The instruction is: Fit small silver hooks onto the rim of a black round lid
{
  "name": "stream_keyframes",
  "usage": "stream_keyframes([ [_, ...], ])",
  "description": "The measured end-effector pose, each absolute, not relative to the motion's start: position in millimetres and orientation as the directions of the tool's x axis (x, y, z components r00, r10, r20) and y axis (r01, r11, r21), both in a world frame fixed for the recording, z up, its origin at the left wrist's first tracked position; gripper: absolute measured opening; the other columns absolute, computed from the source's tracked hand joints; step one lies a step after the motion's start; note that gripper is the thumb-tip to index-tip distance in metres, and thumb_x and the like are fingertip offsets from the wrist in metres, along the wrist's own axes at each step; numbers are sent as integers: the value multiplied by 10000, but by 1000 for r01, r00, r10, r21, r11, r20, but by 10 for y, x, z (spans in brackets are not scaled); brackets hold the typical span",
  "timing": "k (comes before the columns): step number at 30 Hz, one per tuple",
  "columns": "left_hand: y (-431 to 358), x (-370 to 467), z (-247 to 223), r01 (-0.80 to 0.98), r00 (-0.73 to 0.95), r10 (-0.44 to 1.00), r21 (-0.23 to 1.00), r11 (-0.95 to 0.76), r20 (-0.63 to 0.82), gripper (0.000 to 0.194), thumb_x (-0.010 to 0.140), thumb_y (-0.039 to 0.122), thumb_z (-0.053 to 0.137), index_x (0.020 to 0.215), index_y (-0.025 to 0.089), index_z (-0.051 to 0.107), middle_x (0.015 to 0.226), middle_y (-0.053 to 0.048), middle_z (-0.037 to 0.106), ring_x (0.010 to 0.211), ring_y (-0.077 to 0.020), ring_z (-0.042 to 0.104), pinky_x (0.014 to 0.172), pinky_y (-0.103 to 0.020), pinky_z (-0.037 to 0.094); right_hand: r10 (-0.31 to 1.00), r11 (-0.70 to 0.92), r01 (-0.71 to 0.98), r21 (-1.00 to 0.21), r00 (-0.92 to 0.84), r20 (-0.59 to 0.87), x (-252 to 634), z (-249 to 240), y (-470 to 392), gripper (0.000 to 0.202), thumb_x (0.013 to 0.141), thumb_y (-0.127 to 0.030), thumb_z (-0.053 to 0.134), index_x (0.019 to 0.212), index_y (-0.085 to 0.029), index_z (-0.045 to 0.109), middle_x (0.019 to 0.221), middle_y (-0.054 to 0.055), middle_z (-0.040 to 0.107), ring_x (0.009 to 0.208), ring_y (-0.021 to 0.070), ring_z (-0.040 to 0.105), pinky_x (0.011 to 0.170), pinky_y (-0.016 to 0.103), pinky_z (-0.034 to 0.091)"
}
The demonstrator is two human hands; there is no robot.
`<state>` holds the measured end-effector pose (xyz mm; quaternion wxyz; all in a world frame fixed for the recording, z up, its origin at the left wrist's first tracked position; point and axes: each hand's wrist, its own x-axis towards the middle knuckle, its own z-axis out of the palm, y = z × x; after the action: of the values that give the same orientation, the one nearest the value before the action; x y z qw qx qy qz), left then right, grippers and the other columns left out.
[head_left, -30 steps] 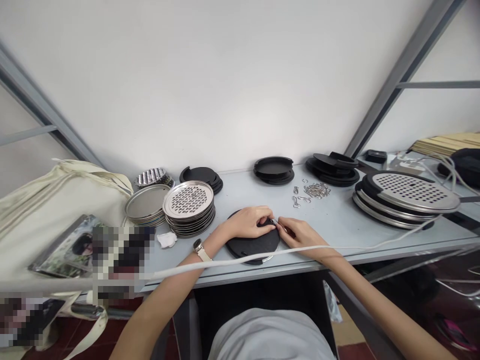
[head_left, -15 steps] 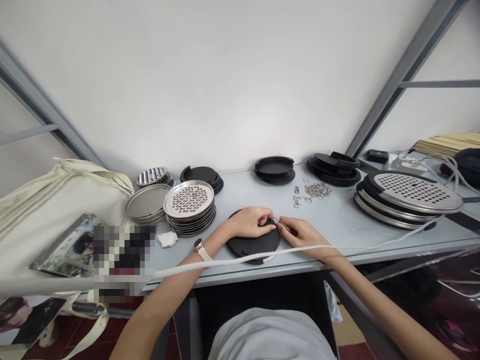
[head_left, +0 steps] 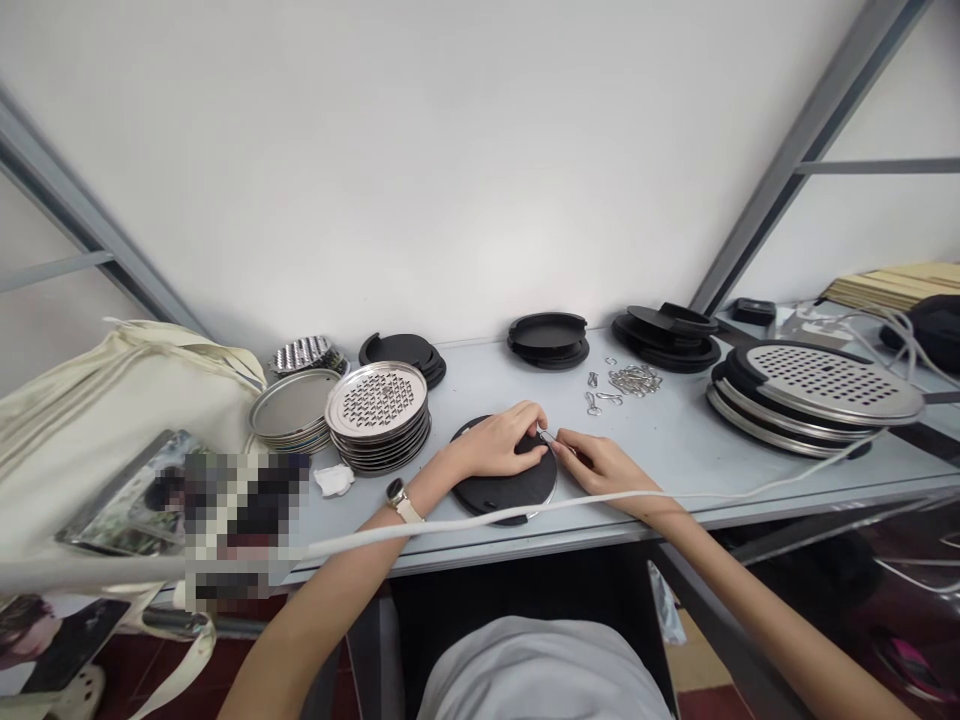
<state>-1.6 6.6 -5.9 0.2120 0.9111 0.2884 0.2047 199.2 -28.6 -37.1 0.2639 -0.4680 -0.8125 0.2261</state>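
A round black disc (head_left: pixel 506 490) with a thin metal rim lies near the table's front edge. My left hand (head_left: pixel 506 443) rests on its upper part, fingers bent and closed around the disc's right upper edge. From the right, my right hand (head_left: pixel 600 463) pinches a small metal wire clip (head_left: pixel 549 437), whose far end meets the disc's edge by my left fingertips. Behind my right hand lies a small heap of similar metal clips (head_left: pixel 636 380), with a few loose ones beside it.
Perforated metal discs (head_left: pixel 379 400) and plain metal discs (head_left: pixel 294 405) are stacked at left. Black discs (head_left: pixel 547 340) stand along the wall. A larger stack of perforated discs (head_left: pixel 832 385) sits right. A white cable (head_left: pixel 480 520) crosses before my wrists; a cream bag (head_left: pixel 142 390) is left.
My left fingers have lifted slightly and shifted a little left. The clip now shows more plainly between my hands, and my right hand has barely moved.
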Motion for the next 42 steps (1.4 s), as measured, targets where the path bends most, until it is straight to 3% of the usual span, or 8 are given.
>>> stream_keyframes([
  [8, 63, -14, -51, 429, 762, 595, 490, -759, 254, 167, 840, 249, 508, 985, 192, 449, 959, -32, 493, 845, -147, 516, 740, -264, 426, 863, 486, 640, -595, -457, 214, 1968, -344, -261, 313, 940, -373, 337, 722, -196, 476, 598, -22, 501, 537, 120, 452, 542, 226, 337],
  [22, 67, -18, -61, 431, 760, 606, 515, -741, 236, 182, 851, 259, 507, 1014, 178, 496, 991, -39, 471, 750, -120, 496, 702, -250, 433, 864, 492, 658, -570, -447, 230, 1989, -385, -291, 292, 925, -339, 363, 675, -200, 421, 565, -42, 424, 513, 108, 401, 516, 227, 298],
  [42, 85, -15, -81, 415, 773, 586, 505, -757, 242, 188, 851, 278, 519, 1010, 180, 531, 951, -22, 477, 695, -102, 485, 679, -233, 433, 846, 528, 683, -505, -478, 237, 1991, -384, -321, 260, 906, -290, 383, 667, -197, 418, 600, -21, 475, 533, 111, 418, 534, 231, 311],
])
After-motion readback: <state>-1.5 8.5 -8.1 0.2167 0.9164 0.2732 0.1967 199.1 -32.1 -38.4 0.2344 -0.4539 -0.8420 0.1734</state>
